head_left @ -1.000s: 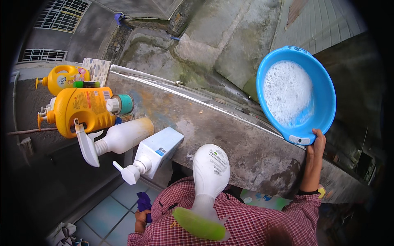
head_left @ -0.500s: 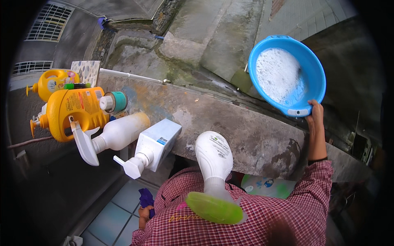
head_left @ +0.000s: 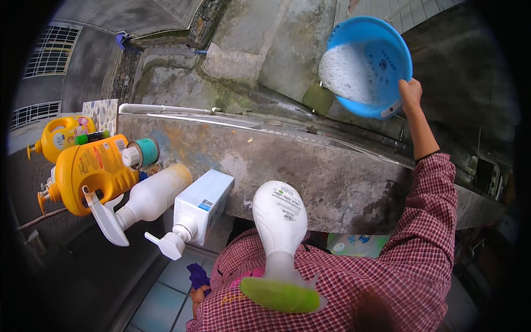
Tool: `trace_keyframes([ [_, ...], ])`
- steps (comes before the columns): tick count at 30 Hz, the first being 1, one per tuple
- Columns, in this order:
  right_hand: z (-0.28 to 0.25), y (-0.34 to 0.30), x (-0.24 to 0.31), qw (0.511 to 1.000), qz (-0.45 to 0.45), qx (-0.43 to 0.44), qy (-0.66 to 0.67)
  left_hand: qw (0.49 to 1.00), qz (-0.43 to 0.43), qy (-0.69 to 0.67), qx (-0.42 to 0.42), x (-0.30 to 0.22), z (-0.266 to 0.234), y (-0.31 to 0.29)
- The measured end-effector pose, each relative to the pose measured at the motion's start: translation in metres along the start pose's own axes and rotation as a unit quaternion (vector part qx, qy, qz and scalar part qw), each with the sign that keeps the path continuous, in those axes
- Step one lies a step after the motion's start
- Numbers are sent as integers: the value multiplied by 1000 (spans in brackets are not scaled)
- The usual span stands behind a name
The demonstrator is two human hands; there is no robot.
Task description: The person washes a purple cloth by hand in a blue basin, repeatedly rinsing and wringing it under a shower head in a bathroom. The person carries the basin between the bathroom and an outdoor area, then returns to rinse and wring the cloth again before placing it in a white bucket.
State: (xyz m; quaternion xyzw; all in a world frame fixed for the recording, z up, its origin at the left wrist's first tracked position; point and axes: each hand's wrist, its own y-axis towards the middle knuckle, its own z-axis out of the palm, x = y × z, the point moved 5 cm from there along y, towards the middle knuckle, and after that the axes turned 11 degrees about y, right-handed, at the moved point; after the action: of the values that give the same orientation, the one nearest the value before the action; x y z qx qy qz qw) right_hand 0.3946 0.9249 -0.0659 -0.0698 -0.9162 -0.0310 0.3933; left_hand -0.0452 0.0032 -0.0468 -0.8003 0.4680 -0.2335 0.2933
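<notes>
Okay, so there's just the head view to go on, looking down over a concrete ledge (head_left: 326, 182). Basin (head_left: 402, 52) is blue, out past the ledge's far edge with the ground well below, tipped so its left side sits low. Right hand (head_left: 411, 94) is clamped on the rim near the grip at the bottom right, and it's the only hand on it. Suds (head_left: 348, 74) are bunched to the left and look like they're going over the lip. As for how far along this is, I'd call it partway: the right half of the inside is mostly bare blue with a few dark marks showing, but a thick pile of foam is in there, so a fair bit's left to tip out. Can't tell how much water is under it. Left hand (head_left: 198, 294) hangs low by the shirt (head_left: 354, 276), fingers closed around a purple cloth (head_left: 197, 275), nowhere near the basin. White spray bottle (head_left: 157, 191), pump bottle (head_left: 202, 196), green-topped sprayer (head_left: 281, 216) and yellow jugs (head_left: 99, 171) crowd the left and middle, none of them touched.
</notes>
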Motion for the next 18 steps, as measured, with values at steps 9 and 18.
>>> trace_keyframes([
  [9, 57, -7, 50, 923, -222, -36, -312, 1000, -3, 4, -1, -2, -6, -9],
  [18, 69, -33, 60, 855, -425, -34, -295, 1000, 0, 11, -2, -3, -14, -10],
])
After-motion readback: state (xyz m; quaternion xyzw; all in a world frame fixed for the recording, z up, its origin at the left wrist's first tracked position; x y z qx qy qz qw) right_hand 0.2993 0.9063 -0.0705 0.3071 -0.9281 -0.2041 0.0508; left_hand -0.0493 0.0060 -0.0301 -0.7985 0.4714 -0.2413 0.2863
